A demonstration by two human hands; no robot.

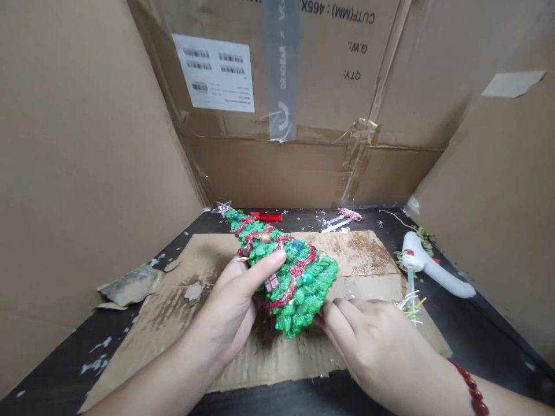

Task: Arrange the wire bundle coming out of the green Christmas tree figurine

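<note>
A glittery green Christmas tree ornament [303, 283] with red garlands, small baubles and a clear star [223, 208] at its tip is held tilted over the cardboard, tip to the upper left. Wrapped around its left side is my left hand [243, 294], thumb across the front. My right hand [364, 329] is closed at the lower right edge of the tree, its fingertips hidden behind the base. Whether those fingers grip the tree itself or some small part at its underside cannot be seen.
A stained cardboard sheet [243, 364] covers the dark table. At right lie a white glue gun [437, 274] and thin white and yellow strips [411, 306]. Behind are a red object [266, 216] and red-white string [349, 214]. Torn paper [130, 286] lies left. Tall cardboard walls [87, 115] surround the space.
</note>
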